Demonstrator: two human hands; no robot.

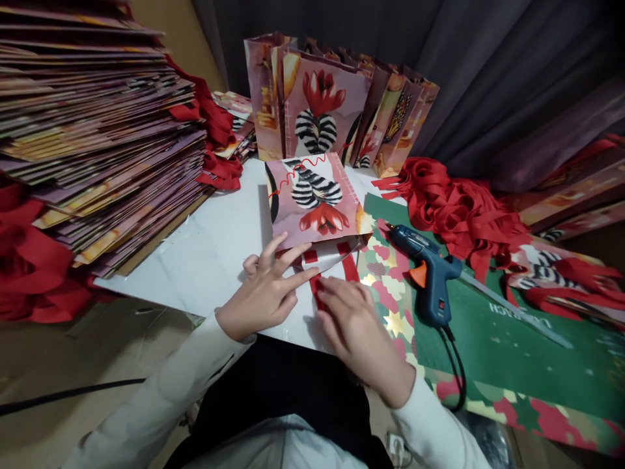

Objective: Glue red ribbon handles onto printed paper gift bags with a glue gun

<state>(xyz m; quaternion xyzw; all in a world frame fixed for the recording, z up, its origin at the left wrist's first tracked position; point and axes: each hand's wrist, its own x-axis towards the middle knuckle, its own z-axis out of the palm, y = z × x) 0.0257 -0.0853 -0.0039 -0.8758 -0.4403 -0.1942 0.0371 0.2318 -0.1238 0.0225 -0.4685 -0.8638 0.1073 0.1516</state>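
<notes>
A pink paper gift bag [317, 195] printed with a zebra-striped figure and a red flower lies on the white tabletop, its mouth toward me. Red ribbon [349, 264] extends from that mouth. My left hand [273, 286] has its fingers spread, the tips at the bag's near edge and over the ribbon. Close beside it, my right hand [346, 312] is curled at the ribbon's near end; its fingertips are partly hidden, and what they pinch is too small to make out. A blue glue gun [430, 270] with an orange trigger lies to the right, a glue stick in its back.
A tall stack of flat bags [122, 150] rises on the left. Several upright gift bags [327, 98] stand at the back. A heap of red ribbons [454, 208] lies right, beside a green printed sheet [488, 332]. The glue gun's cord [459, 371] runs off the front edge.
</notes>
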